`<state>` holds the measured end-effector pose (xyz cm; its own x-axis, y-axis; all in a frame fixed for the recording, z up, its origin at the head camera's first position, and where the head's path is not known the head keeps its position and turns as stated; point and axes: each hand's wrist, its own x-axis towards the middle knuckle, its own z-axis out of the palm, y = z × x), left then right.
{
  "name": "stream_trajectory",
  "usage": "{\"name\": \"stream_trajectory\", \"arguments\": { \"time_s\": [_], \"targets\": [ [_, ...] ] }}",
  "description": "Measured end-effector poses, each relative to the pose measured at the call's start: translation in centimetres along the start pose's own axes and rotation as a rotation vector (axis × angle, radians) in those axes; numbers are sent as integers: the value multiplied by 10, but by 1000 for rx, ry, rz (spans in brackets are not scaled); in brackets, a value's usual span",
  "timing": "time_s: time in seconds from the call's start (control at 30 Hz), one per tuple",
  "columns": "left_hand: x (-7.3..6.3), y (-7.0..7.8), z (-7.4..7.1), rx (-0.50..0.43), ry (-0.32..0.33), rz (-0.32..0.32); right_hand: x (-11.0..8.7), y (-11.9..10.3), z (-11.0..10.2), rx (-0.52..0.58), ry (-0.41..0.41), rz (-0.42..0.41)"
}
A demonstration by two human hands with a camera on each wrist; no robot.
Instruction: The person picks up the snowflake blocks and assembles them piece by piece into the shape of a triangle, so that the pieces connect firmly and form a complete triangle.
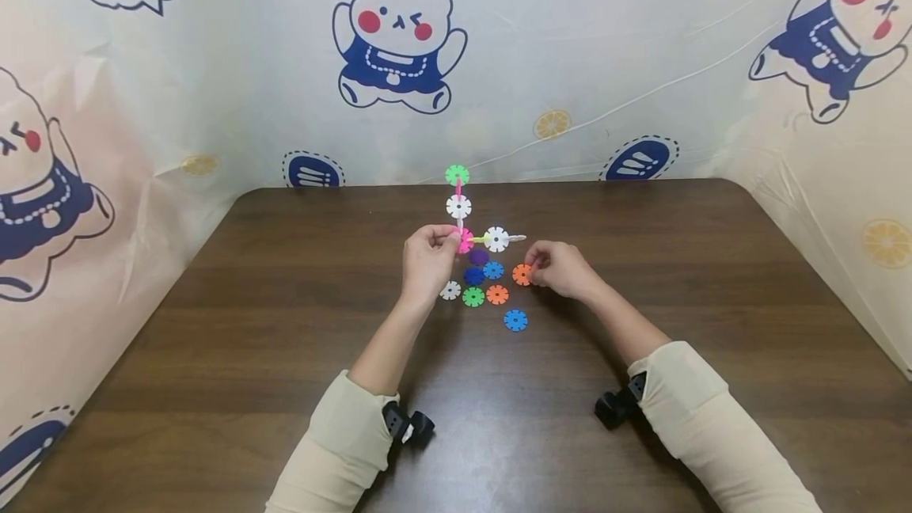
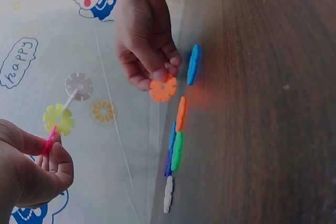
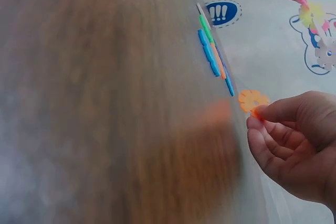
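My left hand (image 1: 429, 261) pinches a pink notched plastic disc (image 1: 466, 241), held up off the table. Slotted discs branch from it: upward a white disc (image 1: 459, 207) and a green disc (image 1: 457, 175) at the top, sideways a yellow disc (image 2: 59, 120) and a white disc (image 1: 496, 240) with another pale disc edge-on at its end. Between thumb and fingertips, my right hand (image 1: 563, 269) grips a loose orange disc (image 3: 253, 101), raised above the tabletop and apart from the joined piece. Fingers cover part of the pink disc.
Below the hands, loose discs lie flat on the brown table (image 1: 249, 355): purple, several blue, a green one (image 1: 473, 297), an orange one (image 1: 497, 294) and a white one (image 1: 450, 290). One blue disc (image 1: 516, 321) lies nearer me. A printed sheet (image 1: 249, 62) hangs behind.
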<state>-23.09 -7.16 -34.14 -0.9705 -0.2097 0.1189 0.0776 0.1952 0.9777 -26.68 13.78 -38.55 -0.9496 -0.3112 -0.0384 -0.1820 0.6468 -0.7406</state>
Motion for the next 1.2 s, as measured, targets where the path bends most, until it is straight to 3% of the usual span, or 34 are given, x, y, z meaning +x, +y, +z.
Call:
{"name": "stream_trajectory", "arguments": {
  "time_s": [0.4,0.9,1.07,1.2],
  "targets": [
    [-1,-1,-1,1,-5,-8,-14,4,-10,162,197,-11],
    [-2,-3,0,-5,-19,-34,-24,2,-12,520,286,31],
    [-3,-4,1,-17,-29,-28,-26,-2,-13,756,251,12],
    [-4,-4,1,-22,-29,-24,-28,-6,-15,989,196,55]
  ]
}}
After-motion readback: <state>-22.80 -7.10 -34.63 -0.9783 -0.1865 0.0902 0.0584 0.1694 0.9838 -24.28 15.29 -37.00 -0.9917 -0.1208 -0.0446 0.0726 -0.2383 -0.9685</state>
